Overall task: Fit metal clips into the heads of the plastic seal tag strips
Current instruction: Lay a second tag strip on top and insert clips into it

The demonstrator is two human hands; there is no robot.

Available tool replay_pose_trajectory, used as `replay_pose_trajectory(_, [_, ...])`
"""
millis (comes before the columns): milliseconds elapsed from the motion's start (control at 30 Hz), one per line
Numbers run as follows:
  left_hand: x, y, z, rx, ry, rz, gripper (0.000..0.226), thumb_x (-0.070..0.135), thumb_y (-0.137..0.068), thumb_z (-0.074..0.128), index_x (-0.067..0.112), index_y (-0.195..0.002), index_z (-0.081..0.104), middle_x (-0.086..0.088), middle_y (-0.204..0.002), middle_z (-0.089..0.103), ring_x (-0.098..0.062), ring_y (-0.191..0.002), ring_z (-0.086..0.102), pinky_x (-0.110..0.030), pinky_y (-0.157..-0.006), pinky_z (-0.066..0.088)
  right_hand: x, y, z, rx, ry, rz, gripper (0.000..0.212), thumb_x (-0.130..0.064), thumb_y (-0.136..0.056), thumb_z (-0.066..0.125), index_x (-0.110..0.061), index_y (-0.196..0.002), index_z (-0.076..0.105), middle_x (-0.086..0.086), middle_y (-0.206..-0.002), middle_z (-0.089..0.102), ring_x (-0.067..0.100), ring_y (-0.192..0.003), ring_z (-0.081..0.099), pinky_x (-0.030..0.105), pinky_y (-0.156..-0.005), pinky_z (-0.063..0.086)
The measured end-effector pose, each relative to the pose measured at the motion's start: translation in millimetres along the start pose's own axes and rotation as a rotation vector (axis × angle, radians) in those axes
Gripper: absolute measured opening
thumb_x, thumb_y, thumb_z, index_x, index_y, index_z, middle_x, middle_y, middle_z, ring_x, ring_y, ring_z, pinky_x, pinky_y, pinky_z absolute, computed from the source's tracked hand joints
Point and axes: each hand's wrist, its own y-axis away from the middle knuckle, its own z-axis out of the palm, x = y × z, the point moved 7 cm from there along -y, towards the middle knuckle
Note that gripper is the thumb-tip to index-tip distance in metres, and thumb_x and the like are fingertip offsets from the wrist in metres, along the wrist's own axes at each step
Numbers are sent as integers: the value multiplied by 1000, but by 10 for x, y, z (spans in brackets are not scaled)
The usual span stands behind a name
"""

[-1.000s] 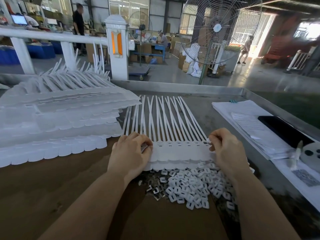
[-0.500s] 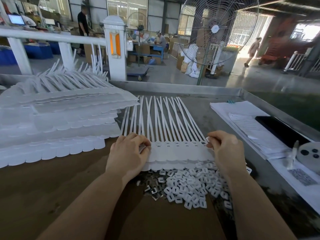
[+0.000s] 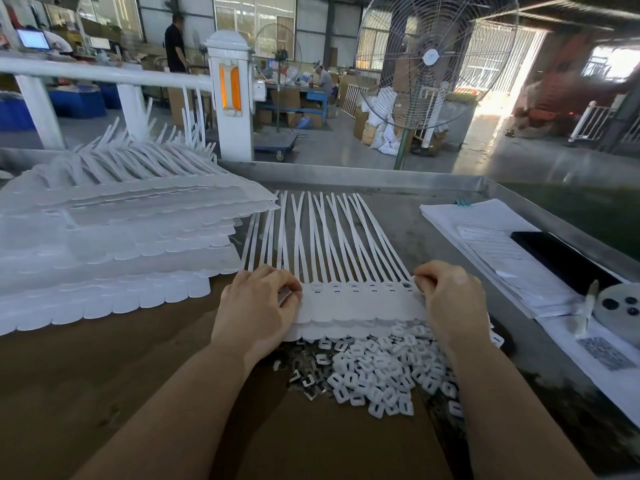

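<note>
Table: brown work surface with a raised metal rim along the far and right edges.
Stack of seal tags: large white pile on the left of the table, tails fanning up at the back.
Papers: sheaf on the right, a black phone lying on top.
Seal tag strips: row of joined white tags at centre, slotted heads toward the person, tails running away across the table.
White caps: loose heap just in front of the strips' near edge.
Metal clips: small shiny heap at the left edge of the caps.
Left hand: palm down, fingers curled, pinching the left end of the strips.
Right hand: palm down, fingers curled, fingertips pinching the right end by the heads; whether it holds a clip cannot be told.
</note>
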Motion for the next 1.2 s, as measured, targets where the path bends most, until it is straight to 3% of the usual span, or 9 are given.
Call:
replay_pose_trajectory(100, [-5,8,-2,-1,-5,-1,8,35,-89,53,38,-96,58,17,-105,54,-6,-99,37,-27,-88,30,-45,8,29,-29,69,-17,18,-11,-91,52,-8,-97,69,13,-88,69,30,-79,59,27,-65,37])
replay_pose_trajectory(467, [10,8,-10,-2,-7,5,10,36,-90,52,37,-96,59,15,-107,55,-9,-101,40,-31,-91,35,-92,-16,127,-149,245,-12,19,-5,-89,53,-12,-98,68,6,-96,66,23,-83,59,30,-73,47])
replay_pose_trajectory(800, [18,10,-18,4,2,4,8,35,-90,53,37,-95,58,15,-107,56,-11,-103,42,-31,-91,35,-152,50,152,-246,383,-77,28,5,-86,48,-10,-104,64,7,-105,56,21,-94,52,26,-69,39])
replay_pose_trajectory(1033, [21,9,-11,-3,5,5,7,35,-90,53,38,-94,57,15,-107,55,-10,-103,41,-30,-90,32,-164,54,167,-335,409,-71,31,5,-86,47,-11,-107,63,6,-108,51,20,-99,49,25,-71,39])
replay_pose_trajectory(1200, [12,8,0,-8,-15,2,9,37,-90,52,37,-96,58,15,-107,55,-10,-103,41,-30,-90,33,-170,91,112,-314,334,-28,27,7,-83,51,-7,-99,67,6,-104,54,20,-94,49,29,-72,44])
